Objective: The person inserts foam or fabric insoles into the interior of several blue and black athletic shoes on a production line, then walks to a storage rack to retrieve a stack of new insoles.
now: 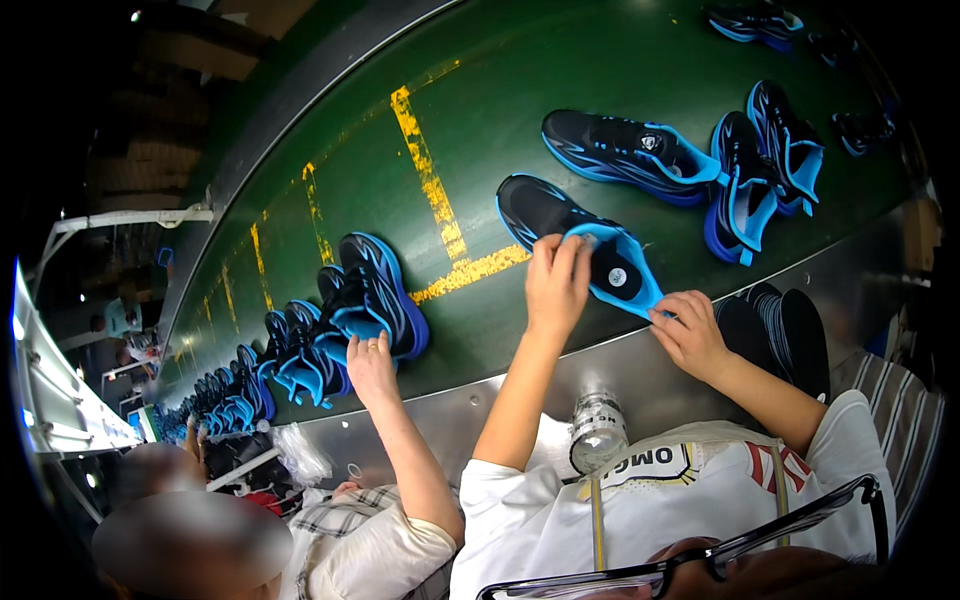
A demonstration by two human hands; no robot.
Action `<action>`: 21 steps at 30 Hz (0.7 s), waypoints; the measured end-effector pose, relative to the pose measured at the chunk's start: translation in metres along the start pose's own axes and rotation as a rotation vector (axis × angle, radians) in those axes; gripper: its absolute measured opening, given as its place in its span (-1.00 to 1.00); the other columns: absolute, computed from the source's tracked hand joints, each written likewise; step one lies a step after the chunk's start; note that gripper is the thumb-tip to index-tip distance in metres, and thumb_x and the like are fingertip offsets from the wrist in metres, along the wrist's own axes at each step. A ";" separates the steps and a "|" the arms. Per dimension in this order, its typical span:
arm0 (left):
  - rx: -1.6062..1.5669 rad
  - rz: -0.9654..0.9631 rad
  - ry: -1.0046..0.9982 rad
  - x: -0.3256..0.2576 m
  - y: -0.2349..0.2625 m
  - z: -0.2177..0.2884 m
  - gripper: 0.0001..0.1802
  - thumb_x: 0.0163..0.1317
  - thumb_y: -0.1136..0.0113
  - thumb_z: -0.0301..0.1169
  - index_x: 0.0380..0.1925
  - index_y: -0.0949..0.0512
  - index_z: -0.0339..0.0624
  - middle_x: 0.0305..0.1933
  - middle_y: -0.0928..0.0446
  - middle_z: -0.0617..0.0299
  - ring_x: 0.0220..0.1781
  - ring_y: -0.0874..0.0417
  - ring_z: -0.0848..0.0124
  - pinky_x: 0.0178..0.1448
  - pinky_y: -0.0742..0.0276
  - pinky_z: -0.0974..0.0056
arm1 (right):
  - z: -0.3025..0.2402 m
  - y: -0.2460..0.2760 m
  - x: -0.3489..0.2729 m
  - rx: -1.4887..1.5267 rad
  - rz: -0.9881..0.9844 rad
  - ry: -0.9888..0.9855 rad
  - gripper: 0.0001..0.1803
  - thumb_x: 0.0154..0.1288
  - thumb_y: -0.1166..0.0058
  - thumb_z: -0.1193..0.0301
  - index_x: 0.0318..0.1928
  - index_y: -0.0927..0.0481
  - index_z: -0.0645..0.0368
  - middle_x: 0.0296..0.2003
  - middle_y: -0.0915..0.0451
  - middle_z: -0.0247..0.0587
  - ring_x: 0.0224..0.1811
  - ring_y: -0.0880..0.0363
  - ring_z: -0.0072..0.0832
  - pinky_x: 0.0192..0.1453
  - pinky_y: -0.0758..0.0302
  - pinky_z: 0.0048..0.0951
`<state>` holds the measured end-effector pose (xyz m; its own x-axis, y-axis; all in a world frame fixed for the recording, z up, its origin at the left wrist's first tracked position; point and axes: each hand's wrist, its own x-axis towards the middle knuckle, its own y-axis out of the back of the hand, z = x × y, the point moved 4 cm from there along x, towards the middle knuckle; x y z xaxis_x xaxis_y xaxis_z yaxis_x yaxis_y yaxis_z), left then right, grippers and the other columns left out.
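A black sneaker [548, 212] with bright blue lining and edging lies on the green belt in front of me, its toe pointing up and to the left. My left hand [558, 285] pinches the shoe's tongue and collar edge. At the heel, the fingers of my right hand [692, 332] grip the blue pull tab. The opening is spread between my two hands, and a black insole [615, 272] with a round white mark shows inside. Just beyond it rests another matching sneaker [625, 148].
More sneakers [745, 190] lie to the right, and a long row [285, 345] runs down the left. A co-worker's hand [372, 370] touches a sneaker there. Along the belt's metal edge are a clear plastic container [598, 435] and black striped pieces [785, 335] near my right arm.
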<state>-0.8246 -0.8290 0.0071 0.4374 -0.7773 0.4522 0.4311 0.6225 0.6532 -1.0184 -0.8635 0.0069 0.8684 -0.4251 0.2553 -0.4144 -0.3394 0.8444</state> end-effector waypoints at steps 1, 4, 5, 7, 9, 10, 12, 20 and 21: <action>0.112 0.032 -0.047 0.003 0.001 -0.004 -0.77 -0.09 -0.22 -0.51 -0.39 -0.43 -0.18 -0.31 -0.39 0.11 -0.38 -0.44 0.18 -0.30 -0.34 0.25 | -0.002 0.007 0.002 -0.012 -0.005 -0.013 -0.63 -0.07 -0.11 0.41 -0.16 -0.45 0.17 -0.14 -0.36 -0.20 -0.04 -0.30 -0.24 0.05 -0.18 -0.22; 0.322 0.047 -0.069 0.017 -0.003 -0.027 -0.89 0.00 -0.14 -0.42 -0.42 -0.49 -0.13 -0.25 -0.45 0.07 -0.40 -0.48 0.16 -0.33 -0.33 0.22 | 0.007 0.035 0.010 -0.082 0.125 -0.169 -0.46 -0.06 -0.10 0.34 0.01 -0.35 0.16 0.01 -0.27 -0.14 0.09 -0.21 -0.22 0.14 -0.08 -0.17; 0.291 0.062 -0.073 0.017 -0.002 -0.034 -0.90 0.01 -0.13 -0.42 -0.43 -0.48 -0.13 -0.25 -0.46 0.08 -0.38 -0.49 0.16 -0.33 -0.33 0.21 | 0.022 0.041 0.012 -0.121 0.183 -0.244 -0.40 -0.08 -0.12 0.30 0.04 -0.31 0.17 0.05 -0.23 -0.11 0.12 -0.17 -0.20 0.17 -0.04 -0.13; 0.098 -0.030 0.034 0.024 0.007 -0.044 -0.88 -0.02 -0.17 -0.43 -0.45 -0.47 -0.18 -0.40 -0.47 0.08 -0.39 -0.48 0.15 -0.31 -0.37 0.23 | 0.060 0.052 0.015 -0.269 0.153 -0.344 -0.45 -0.05 -0.11 0.31 0.02 -0.34 0.14 0.04 -0.26 -0.14 0.10 -0.21 -0.25 0.17 -0.04 -0.13; -0.132 -0.106 0.423 0.030 0.016 -0.049 -0.87 0.03 -0.16 -0.47 -0.54 -0.41 -0.27 -0.41 -0.52 0.12 -0.40 -0.52 0.37 -0.27 -0.40 0.36 | 0.117 0.052 0.001 -0.320 0.000 -0.284 -0.55 -0.02 -0.08 0.34 -0.04 -0.38 0.08 -0.06 -0.35 -0.18 -0.01 -0.31 -0.31 0.13 -0.09 -0.21; -0.267 0.004 0.456 0.034 0.024 -0.051 -0.87 0.04 -0.13 -0.51 -0.55 -0.37 -0.26 -0.39 -0.52 0.13 -0.37 -0.51 0.40 -0.24 -0.41 0.38 | 0.132 0.062 0.002 -0.300 -0.065 -0.240 -0.59 -0.01 -0.07 0.37 -0.06 -0.40 0.06 -0.13 -0.38 -0.20 -0.08 -0.35 -0.34 0.09 -0.13 -0.26; -0.566 0.222 0.479 0.046 0.033 -0.051 -0.84 0.04 -0.08 -0.58 -0.57 -0.29 -0.21 -0.33 -0.51 0.14 -0.35 -0.51 0.43 -0.24 -0.42 0.41 | 0.152 0.077 0.003 -0.306 -0.108 -0.200 -0.65 0.02 -0.04 0.40 -0.10 -0.43 0.01 -0.27 -0.43 -0.24 -0.23 -0.39 -0.36 -0.01 -0.19 -0.36; -0.443 0.150 0.417 0.083 -0.073 0.030 -0.50 -0.07 -0.16 -0.43 -0.09 -0.21 -0.18 -0.06 -0.30 0.02 -0.11 -0.38 0.19 -0.05 -0.34 0.23 | 0.155 0.099 -0.010 -0.353 0.075 -0.281 -0.52 -0.07 -0.08 0.47 -0.03 -0.39 0.08 0.08 -0.21 -0.03 0.17 -0.13 -0.14 0.20 -0.06 -0.17; -0.201 0.153 0.222 0.086 -0.086 0.054 -0.32 -0.13 -0.21 -0.39 0.05 -0.16 -0.16 0.01 -0.23 0.00 -0.01 -0.31 0.11 0.02 -0.27 0.14 | 0.143 0.104 -0.015 -0.328 0.124 -0.250 -0.53 -0.09 -0.08 0.47 -0.05 -0.39 0.11 0.07 -0.22 -0.03 0.15 -0.15 -0.15 0.18 -0.08 -0.16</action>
<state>-0.8665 -0.9545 0.0221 0.6608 -0.6486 0.3776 0.4848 0.7530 0.4450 -1.1131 -1.0124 0.0233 0.7081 -0.6500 0.2759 -0.3678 -0.0059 0.9299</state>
